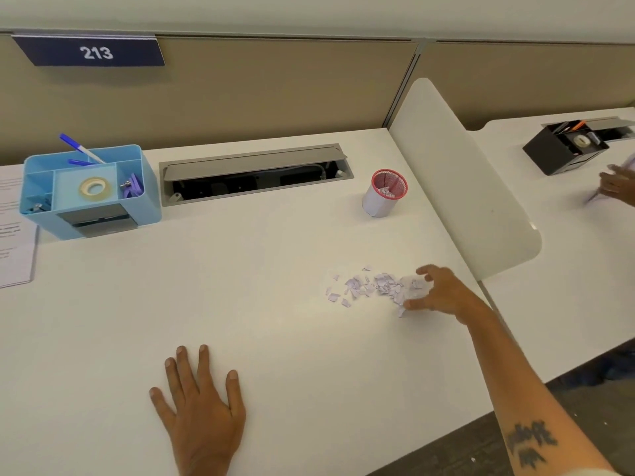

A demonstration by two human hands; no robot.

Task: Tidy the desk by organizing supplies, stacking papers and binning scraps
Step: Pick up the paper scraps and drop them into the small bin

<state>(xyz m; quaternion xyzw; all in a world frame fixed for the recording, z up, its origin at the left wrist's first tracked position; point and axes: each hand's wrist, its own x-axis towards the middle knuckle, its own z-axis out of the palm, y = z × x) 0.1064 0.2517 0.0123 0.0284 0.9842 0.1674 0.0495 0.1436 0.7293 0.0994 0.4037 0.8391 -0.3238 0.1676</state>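
Observation:
A scatter of pale purple paper scraps [364, 286] lies on the white desk [257, 269] at the right. My right hand [443, 292] is at the right end of the pile, its fingers curled round a clump of scraps. My left hand [202, 403] lies flat on the desk near the front edge, fingers spread, holding nothing. A small mesh bin [385, 194] with a red rim stands behind the pile and has some scraps inside. A light blue organizer [89, 190] at the back left holds blue pens, a tape roll and purple bands. Papers [15, 235] lie at the far left.
An open grey cable tray [257, 175] is sunk into the desk at the back. A white divider panel [457, 176] borders the right side. On the neighbouring desk stands a black organizer [567, 147], and another person's hand [618, 185] is there.

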